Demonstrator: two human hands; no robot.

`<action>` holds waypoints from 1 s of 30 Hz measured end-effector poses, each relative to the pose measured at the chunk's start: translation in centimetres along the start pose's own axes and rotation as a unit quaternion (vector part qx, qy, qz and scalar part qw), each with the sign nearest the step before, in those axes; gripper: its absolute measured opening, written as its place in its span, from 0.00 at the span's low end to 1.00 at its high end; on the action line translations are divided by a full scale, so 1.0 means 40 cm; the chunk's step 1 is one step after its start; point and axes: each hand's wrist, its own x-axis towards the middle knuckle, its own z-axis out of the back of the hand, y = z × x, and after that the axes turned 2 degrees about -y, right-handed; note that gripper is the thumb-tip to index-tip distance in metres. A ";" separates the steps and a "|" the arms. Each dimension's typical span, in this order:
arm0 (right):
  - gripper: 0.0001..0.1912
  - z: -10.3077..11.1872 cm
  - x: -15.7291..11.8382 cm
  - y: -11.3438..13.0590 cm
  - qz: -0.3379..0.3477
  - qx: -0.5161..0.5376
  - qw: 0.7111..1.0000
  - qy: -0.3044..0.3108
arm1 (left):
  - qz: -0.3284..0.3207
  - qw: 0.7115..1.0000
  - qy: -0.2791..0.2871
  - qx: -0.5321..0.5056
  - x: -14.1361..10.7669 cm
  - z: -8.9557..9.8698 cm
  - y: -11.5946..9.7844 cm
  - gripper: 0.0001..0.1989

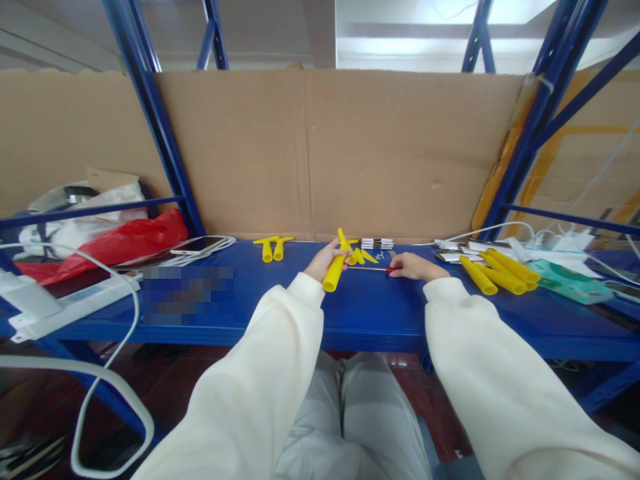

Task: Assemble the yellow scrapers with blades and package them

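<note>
My left hand (319,263) is closed around a yellow tubular handle piece (333,275), its hollow end tilted down toward me and a narrower part sticking up past the fingers. My right hand (414,267) grips a screwdriver (389,270) by its red handle. The thin shaft points left toward the yellow piece; whether its tip touches cannot be made out. Just behind the hands lie small yellow pieces (369,257), some tiny metal parts (383,255) that look like screws, and a stack of white and black strips (377,244). Two yellow T-shaped pieces (273,249) rest farther left.
Several yellow tubes (505,273) lie to the right beside a green packet (567,281) and white cables. On the left are a phone (198,245), a red bag (125,241) and a white power strip (75,308). Cardboard (390,153) backs the blue shelf (370,313).
</note>
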 end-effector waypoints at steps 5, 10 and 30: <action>0.03 0.009 -0.001 -0.015 0.019 0.020 1.000 -0.010 | 0.002 1.000 -0.005 0.008 0.006 0.003 0.002 0.35; 0.04 0.026 -0.001 -0.054 0.038 0.050 0.996 -0.058 | -0.008 1.000 -0.003 -0.003 0.012 0.005 0.003 0.33; 0.05 0.049 -0.014 -0.074 0.048 0.093 0.966 -0.234 | -0.009 0.999 -0.034 0.031 0.018 0.015 0.003 0.35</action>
